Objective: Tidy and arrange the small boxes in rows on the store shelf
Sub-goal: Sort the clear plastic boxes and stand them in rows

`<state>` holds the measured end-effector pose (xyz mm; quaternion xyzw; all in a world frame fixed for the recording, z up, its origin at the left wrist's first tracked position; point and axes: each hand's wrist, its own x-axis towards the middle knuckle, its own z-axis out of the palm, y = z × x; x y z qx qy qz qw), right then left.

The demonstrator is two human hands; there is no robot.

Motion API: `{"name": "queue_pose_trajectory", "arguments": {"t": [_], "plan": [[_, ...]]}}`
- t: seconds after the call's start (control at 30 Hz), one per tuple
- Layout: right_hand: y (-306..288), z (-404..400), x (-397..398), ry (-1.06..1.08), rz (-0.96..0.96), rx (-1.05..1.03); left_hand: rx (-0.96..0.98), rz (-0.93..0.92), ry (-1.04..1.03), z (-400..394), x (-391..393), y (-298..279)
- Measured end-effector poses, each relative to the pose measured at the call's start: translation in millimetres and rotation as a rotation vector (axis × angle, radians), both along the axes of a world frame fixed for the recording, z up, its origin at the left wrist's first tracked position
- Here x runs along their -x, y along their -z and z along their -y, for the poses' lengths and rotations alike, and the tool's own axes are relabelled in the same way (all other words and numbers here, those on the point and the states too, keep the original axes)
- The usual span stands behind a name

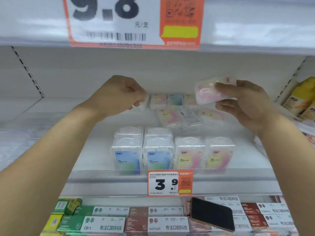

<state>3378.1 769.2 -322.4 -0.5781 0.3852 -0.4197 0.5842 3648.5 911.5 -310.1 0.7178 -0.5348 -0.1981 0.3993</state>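
Observation:
Small clear plastic boxes stand at the front of the white shelf (95, 133): two rows with blue labels (127, 159) on the left and two with pink-yellow labels (188, 157) on the right. More boxes stand at the back (159, 100), and a few lie loose on their sides (189, 117). My right hand (245, 103) holds a pink box (207, 90) up in the air at the right, above the loose ones. My left hand (119, 94) reaches to the back left, fingers curled round a clear box (144, 103) that is mostly hidden.
A 3.9 price tag (169, 183) hangs on the shelf's front rail. Below it lie rows of toothpaste cartons (153, 223) with a black phone (213, 213) on top. A large 9.8 tag (134, 21) hangs from the shelf above. Yellow packages (301, 99) stand at the far right.

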Motion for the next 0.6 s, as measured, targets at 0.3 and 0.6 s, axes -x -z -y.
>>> {"name": "queue_pose_trajectory", "arguments": {"t": [0.3,0.6], "plan": [[35.3,-10.2,35.8,0.015,0.080,-0.105,-0.407,0.586,0.138,104.4,39.8,26.0],[53.3,-8.2,49.7,0.088,0.130,-0.194,-0.598,0.656,0.170,116.0,44.0,23.9]]}}
